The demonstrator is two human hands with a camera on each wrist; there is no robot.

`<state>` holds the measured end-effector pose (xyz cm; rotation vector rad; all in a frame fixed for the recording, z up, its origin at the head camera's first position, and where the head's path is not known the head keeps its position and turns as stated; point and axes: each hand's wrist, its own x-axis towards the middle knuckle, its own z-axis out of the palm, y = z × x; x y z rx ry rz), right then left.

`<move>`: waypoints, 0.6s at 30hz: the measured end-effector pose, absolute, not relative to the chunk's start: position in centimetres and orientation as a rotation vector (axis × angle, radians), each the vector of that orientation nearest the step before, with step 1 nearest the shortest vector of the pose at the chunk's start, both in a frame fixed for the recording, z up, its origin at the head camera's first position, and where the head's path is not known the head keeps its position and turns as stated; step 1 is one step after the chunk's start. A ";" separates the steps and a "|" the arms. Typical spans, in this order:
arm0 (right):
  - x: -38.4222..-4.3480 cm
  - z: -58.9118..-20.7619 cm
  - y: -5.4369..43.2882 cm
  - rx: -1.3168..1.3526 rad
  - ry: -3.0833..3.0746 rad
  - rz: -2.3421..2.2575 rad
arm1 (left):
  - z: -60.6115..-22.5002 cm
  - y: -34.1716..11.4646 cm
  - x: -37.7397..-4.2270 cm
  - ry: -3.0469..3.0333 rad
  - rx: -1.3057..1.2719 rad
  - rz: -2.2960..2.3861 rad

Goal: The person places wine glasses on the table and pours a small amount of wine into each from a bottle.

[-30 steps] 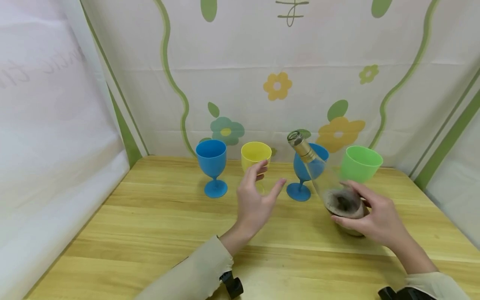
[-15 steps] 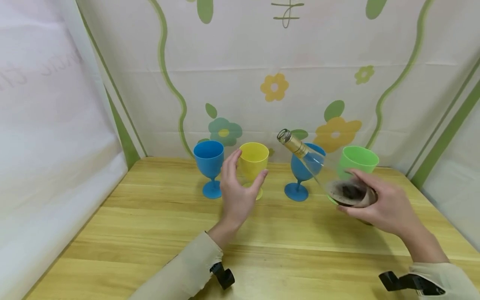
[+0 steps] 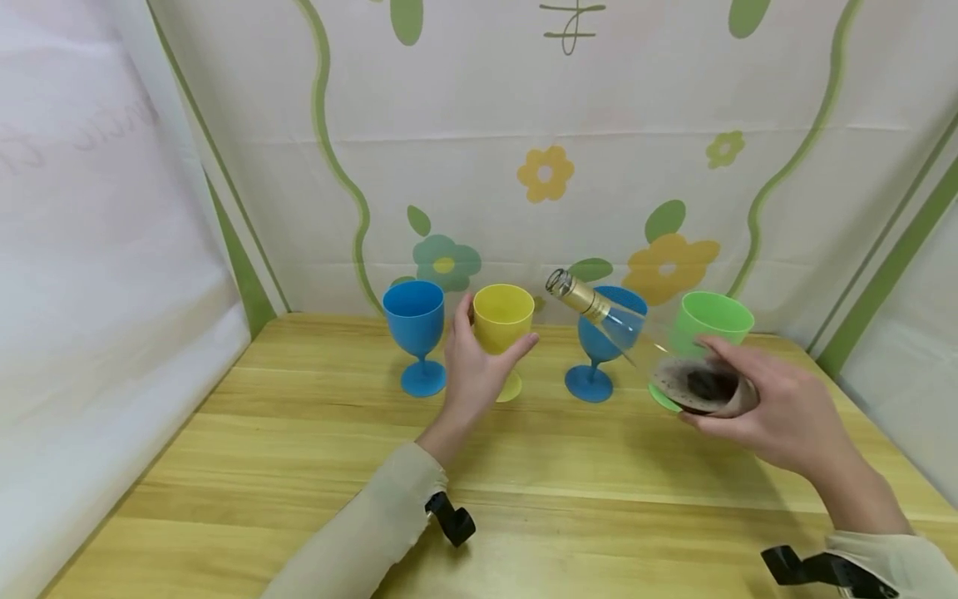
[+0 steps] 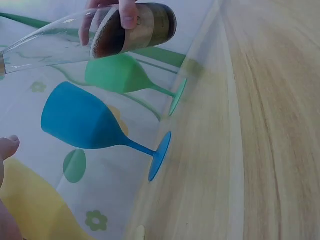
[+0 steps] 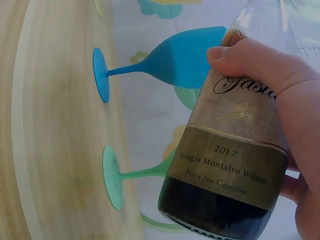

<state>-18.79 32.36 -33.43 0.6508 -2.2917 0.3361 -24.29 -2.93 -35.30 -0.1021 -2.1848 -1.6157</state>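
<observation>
In the head view my left hand [image 3: 476,362] is at the yellow goblet [image 3: 503,314], fingers along the left of its bowl. The thumb extends toward the right in front of the bowl; the left wrist view shows a gap beside the thumb [image 4: 7,147]. My right hand [image 3: 778,403] grips the lower body of a clear glass wine bottle [image 3: 629,329], tilted with its mouth pointing up and left. Dark liquid sits low inside. The mouth is right of the yellow goblet's rim. The bottle's label [image 5: 230,162] shows in the right wrist view. Fingertips behind the bowl are hidden.
A blue goblet [image 3: 414,320] stands left of the yellow one. Another blue goblet [image 3: 590,384] and a green goblet [image 3: 717,312] stand behind the bottle. All are upright on the wooden table [image 3: 314,491], before a flower-printed cloth [image 3: 479,100].
My left hand has moved left and closer around the yellow goblet's bowl. The bottle, held in my right hand, has lifted and tipped further left, its mouth nearer that goblet.
</observation>
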 end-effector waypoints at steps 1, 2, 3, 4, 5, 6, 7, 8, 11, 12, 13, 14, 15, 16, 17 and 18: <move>-18.7 -33.4 32.4 0.656 -2.295 0.321 | -35.3 -3.0 -24.4 -2.182 -0.102 -1.622; -18.7 -33.3 32.4 0.660 -2.298 0.310 | -35.3 -3.0 -24.5 -2.178 -0.104 -1.625; -18.6 -33.3 32.4 0.665 -2.298 0.302 | -35.3 -3.0 -24.6 -2.172 -0.104 -1.627; -18.6 -33.2 32.3 0.669 -2.299 0.295 | -35.3 -3.0 -24.7 -2.170 -0.100 -1.626; -18.5 -33.1 32.3 0.673 -2.300 0.289 | -35.3 -3.1 -24.7 -2.170 -0.096 -1.626; -18.5 -33.1 32.2 0.675 -2.303 0.285 | -35.3 -3.2 -24.8 -2.168 -0.091 -1.628; -18.4 -33.0 32.2 0.680 -2.303 0.284 | -35.3 -3.2 -24.9 -2.166 -0.087 -1.632; -18.4 -33.0 32.1 0.685 -2.304 0.281 | -35.2 -3.3 -25.0 -2.167 -0.083 -1.637; -18.3 -33.0 32.0 0.691 -2.302 0.277 | -35.2 -3.4 -25.1 -2.166 -0.089 -1.651; -18.4 -33.0 32.0 0.693 -2.297 0.275 | -35.1 -3.4 -25.2 -2.162 -0.093 -1.655; -18.4 -33.0 32.0 0.698 -2.289 0.272 | -35.1 -3.4 -25.1 -2.159 -0.096 -1.659; -18.5 -33.0 32.0 0.701 -2.281 0.268 | -35.1 -3.4 -25.1 -2.156 -0.098 -1.661; -18.5 -33.0 32.0 0.706 -2.272 0.265 | -35.0 -3.4 -25.1 -2.152 -0.100 -1.660; -18.6 -33.0 32.0 0.711 -2.262 0.258 | -35.0 -3.4 -25.0 -2.150 -0.100 -1.659; -18.7 -33.0 32.0 0.716 -2.254 0.254 | -35.1 -3.5 -25.0 -2.149 -0.099 -1.657; -18.7 -33.0 32.0 0.721 -2.250 0.251 | -35.0 -3.5 -24.8 -2.149 -0.100 -1.655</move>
